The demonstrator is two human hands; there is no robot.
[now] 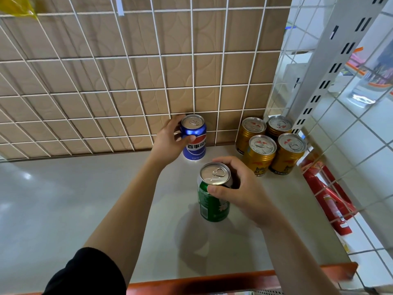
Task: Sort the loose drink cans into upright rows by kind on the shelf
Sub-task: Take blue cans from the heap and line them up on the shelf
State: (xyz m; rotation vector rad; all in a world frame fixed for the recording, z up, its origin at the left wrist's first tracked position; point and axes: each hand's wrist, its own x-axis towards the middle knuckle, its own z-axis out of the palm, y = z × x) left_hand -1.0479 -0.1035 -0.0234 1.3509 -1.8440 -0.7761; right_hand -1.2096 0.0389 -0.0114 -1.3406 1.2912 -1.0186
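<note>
Head view, looking down onto a grey shelf [85, 199] with an orange front lip [212, 279].

- Left hand [170, 139]: reaches to the back of the shelf, fingers and thumb curled round the blue can [194, 143]. The thumb lies across the label and the fingers wrap the far side. The can is upright, pull-tab up, its base on the shelf close to the wire grid [127, 90].
- Right hand [240, 188]: grips the green can [213, 203] near its top rim, thumb on the near side, fingers over the far side. The can is upright, in front of the blue can and apart from it. Whether its base touches the shelf cannot be told; a soft shadow lies below it.
- Gold cans [260, 155]: four, all upright, packed two by two in the rear right corner and touching each other. They stand well clear of both held cans.
- Surroundings: brown cardboard [106, 50] sits behind the wire grid. A white slotted upright [331, 71] and a side mesh [348, 158] close the right end. A red package [331, 201] lies beyond that mesh.
- A black sleeve [85, 273] covers the left upper arm.
</note>
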